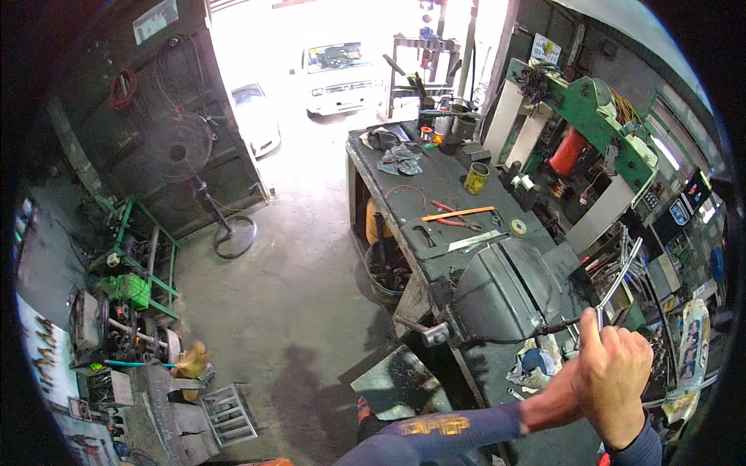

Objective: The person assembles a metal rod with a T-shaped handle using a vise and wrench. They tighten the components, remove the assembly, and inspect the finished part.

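Note:
My right hand is closed in a fist around a shiny bent metal bar, whose bare end slants up and to the right above the thumb. My left forearm, in a dark sleeve with yellow print, reaches across from the lower middle. Its wrist meets the right fist, and my left hand lies mostly behind it, with the fingers hidden. Just left of the hands, a large grey bench vise sits at the bench edge, its handle jutting out. A crumpled rag lies between vise and hands.
The dark workbench carries red-handled pliers, a wooden strip, a tape roll and a yellow can. A green press frame stands beyond. A bucket is beside the bench; a pedestal fan stands left.

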The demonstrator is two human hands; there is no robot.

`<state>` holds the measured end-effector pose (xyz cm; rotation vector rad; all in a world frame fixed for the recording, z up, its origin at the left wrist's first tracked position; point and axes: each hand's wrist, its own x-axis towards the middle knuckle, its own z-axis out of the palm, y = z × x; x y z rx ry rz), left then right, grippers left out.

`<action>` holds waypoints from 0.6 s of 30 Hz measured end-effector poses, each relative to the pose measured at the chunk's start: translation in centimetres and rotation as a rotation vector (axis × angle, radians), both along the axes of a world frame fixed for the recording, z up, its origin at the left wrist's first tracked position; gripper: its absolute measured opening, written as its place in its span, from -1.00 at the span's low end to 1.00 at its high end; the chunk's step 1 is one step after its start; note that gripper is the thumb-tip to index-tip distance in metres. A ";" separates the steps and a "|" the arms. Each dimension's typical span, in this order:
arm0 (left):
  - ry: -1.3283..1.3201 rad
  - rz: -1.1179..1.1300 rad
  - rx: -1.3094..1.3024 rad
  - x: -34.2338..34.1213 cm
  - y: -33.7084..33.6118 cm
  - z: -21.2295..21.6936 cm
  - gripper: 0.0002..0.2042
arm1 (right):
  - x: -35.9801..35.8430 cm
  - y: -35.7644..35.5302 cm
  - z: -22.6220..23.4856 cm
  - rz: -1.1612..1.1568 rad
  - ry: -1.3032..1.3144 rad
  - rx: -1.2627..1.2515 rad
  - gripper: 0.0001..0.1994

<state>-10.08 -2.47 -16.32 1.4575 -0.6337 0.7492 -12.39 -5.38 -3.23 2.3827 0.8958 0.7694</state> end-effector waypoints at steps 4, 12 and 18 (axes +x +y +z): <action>0.031 -0.118 0.070 2.0 -3.3 2.3 -0.74 | 0.2 1.0 1.4 -0.016 0.021 -0.026 -0.68; 0.124 -0.194 0.245 5.7 -7.4 4.0 -0.77 | 0.9 1.6 1.6 0.180 0.043 -0.046 -0.71; -0.057 -0.244 -0.243 4.4 -6.7 3.6 -0.78 | 14.4 5.7 5.6 0.058 0.318 -0.019 -0.82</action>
